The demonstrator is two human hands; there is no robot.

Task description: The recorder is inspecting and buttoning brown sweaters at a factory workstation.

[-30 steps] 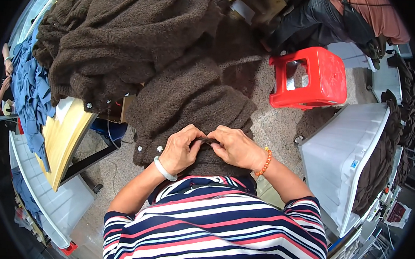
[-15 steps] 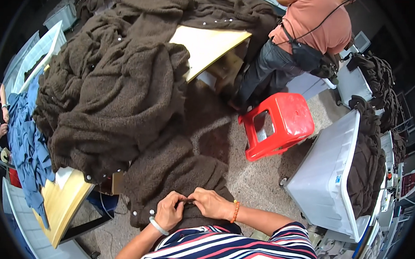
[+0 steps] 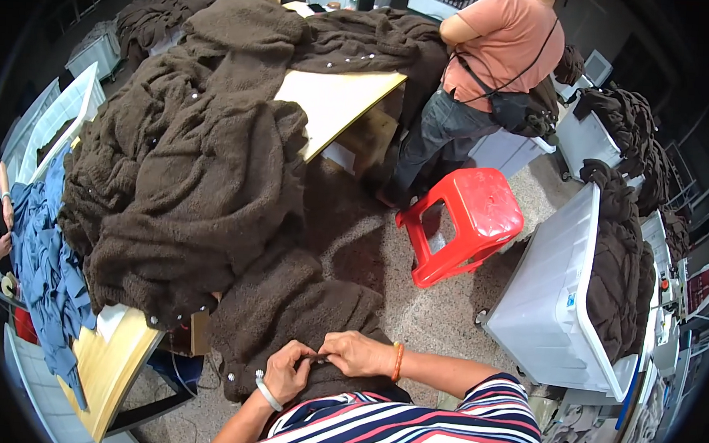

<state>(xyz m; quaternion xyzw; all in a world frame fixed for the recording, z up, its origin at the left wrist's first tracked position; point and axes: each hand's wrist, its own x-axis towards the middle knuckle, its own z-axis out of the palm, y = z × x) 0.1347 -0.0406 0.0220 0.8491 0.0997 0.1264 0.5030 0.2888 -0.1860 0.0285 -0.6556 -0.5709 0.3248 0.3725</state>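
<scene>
A dark brown fleecy garment [image 3: 294, 302] hangs from the table pile down to my lap. My left hand [image 3: 287, 370] pinches its edge between thumb and fingers. Close beside it, my right hand [image 3: 357, 354] is closed on the same edge, its fingertips almost meeting the left ones. Whatever small detail lies between the fingertips is too small to make out. Shiny round buttons, one of them a pale button [image 3: 259, 374], show along the garment's edge next to my left wrist.
Brown garments lie in a large pile [image 3: 189, 173] on the wooden table [image 3: 336, 112], with blue cloth [image 3: 45, 237] at its left. Right of me are a red stool [image 3: 483, 208] and a white bin [image 3: 543, 291] of brown garments. A co-worker [image 3: 500, 53] stands beyond the stool.
The view has tilted and shifted slightly, so the table, pile and stool sit differently in it. Both hands keep their pinch on the garment's edge. The co-worker's arm shows more.
</scene>
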